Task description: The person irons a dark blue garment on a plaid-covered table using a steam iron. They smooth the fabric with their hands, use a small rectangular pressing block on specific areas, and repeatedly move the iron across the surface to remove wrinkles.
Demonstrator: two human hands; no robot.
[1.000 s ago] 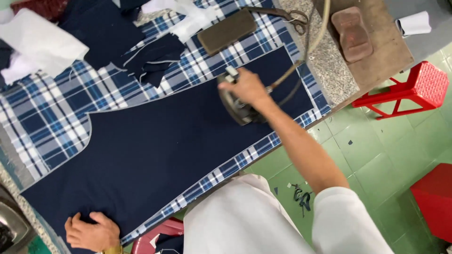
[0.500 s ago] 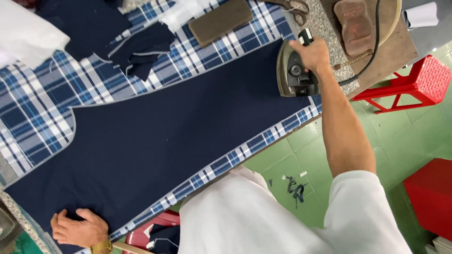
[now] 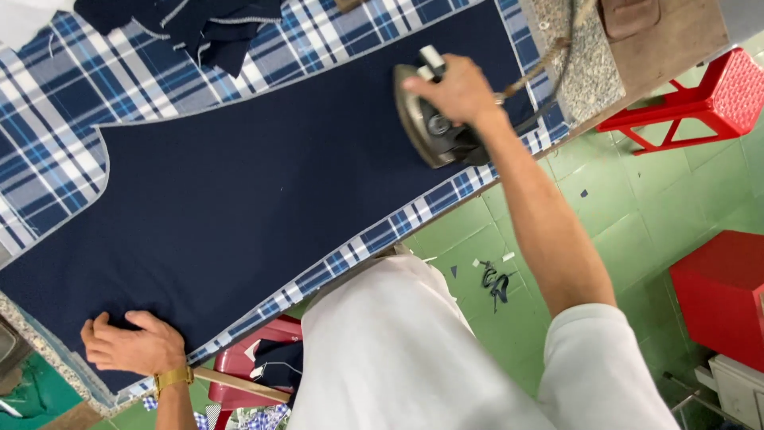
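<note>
A long piece of navy fabric (image 3: 239,183) lies flat across a table covered with a blue and white plaid cloth (image 3: 56,119). My right hand (image 3: 458,91) grips the handle of a grey clothes iron (image 3: 430,127), which rests on the fabric near its right end. My left hand (image 3: 131,346), with a gold watch on the wrist, presses flat on the fabric's lower left corner, fingers spread.
Navy fabric scraps (image 3: 203,28) lie at the top. A speckled stone slab (image 3: 581,64) and wooden board (image 3: 676,36) sit at the right. Red plastic stools (image 3: 692,103) and a red box (image 3: 720,295) stand on the green tiled floor (image 3: 621,215).
My right hand has brought the iron back from the fabric's far right end, leftward and nearer the table's front edge. My left hand has stayed on the fabric's corner.
</note>
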